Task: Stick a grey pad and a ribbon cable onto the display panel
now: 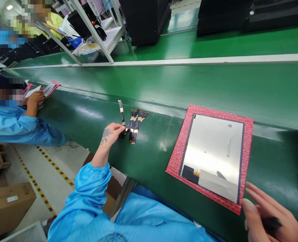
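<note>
My left hand [111, 132] pinches the lower end of a thin black flex cable [121, 113] with pale gold bands, tilted up off the bench. Just beside it lies a fanned pile of several similar flex cables [136, 126]. On the right, a flat display panel [211, 151] rests silver side up on a pink bubble-wrap sheet [176, 161]; its lower left corner has a dark patch with a gold connector. My right hand [272, 215] is by the sheet's lower right corner, curled around a dark, pen-like tool [271, 222] that is mostly hidden.
The green bench [149, 161] runs across the view, with a white rail [201, 59] behind. A co-worker in a blue sleeve [15, 122] handles a panel at left. Black boxes [145, 20] and a metal rack [96, 30] stand beyond; a cardboard box [10, 208] sits below.
</note>
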{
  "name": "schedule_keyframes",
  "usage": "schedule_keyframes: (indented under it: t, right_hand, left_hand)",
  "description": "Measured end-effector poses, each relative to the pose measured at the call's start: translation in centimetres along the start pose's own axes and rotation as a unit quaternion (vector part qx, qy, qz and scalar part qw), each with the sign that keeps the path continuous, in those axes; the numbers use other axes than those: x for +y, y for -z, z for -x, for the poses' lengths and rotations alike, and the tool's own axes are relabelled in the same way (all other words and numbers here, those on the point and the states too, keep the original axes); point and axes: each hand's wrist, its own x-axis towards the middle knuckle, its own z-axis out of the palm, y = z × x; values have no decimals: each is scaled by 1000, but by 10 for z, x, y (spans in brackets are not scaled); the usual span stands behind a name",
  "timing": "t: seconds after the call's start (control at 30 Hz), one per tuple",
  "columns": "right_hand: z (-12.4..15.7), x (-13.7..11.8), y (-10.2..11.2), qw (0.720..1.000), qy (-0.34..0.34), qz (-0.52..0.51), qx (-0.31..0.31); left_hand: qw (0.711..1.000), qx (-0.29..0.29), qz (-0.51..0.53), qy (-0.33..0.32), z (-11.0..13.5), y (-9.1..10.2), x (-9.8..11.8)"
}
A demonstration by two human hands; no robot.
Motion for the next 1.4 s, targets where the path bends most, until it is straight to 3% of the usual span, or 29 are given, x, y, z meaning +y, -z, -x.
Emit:
schedule_keyframes:
  t: [0.07, 0.1, 0.17, 0.2, 0.27, 0.3, 0.37, 0.5, 0.77, 0.93, 1.07, 1.17, 1.27, 1.33, 1.4]
  right_hand:
    - [-2, -18, -1, 999, -17, -35, 17]
    - [-4, -28, -2, 998, -17, -54, 6]
    - [-9, -46, -5, 994, -18, -94, -47]
    - [-12, -54, -7, 987, -22, -120, -109]
    - [-18, -66, -13, 955, -28, -171, -240]
    - [-21, -70, -15, 937, -32, -191, -292]
    - [-23, -73, -18, 919, -43, -216, -326]
    - [-21, -65, -17, 912, -62, -233, -332]
    - [-39, -59, -19, 873, -127, -254, -397]
    - [-51, -55, -22, 854, -206, -267, -396]
    - [-56, -55, -22, 867, -172, -238, -404]
    - [-63, -56, -21, 872, -106, -225, -421]
    - [-70, -51, -24, 898, -52, -198, -389]
    - [-71, -44, -27, 926, -29, -149, -345]
    - [-69, -38, -30, 944, -12, -86, -317]
  left_hand:
    - [999, -1, 16, -34, 18, -1, 8]
    - [997, -32, 32, -54, 30, -6, 14]
    - [981, -160, 68, -92, 62, -27, 28]
    - [960, -250, 74, -103, 79, -40, 35]
    - [892, -430, 73, -121, 114, -70, 47]
    - [859, -491, 71, -129, 129, -83, 51]
    - [821, -551, 82, -123, 150, -104, 54]
    - [796, -593, 97, -78, 157, -124, 49]
    - [793, -597, 120, -10, 146, -136, 52]
    - [785, -592, 176, 39, 144, -136, 50]
    - [808, -569, 152, 20, 146, -133, 47]
    - [844, -518, 103, -91, 147, -133, 44]
    - [879, -361, 35, -309, 149, -137, 36]
    - [869, -251, -27, -427, 150, -142, 28]
    - [847, -199, -86, -486, 153, -146, 20]
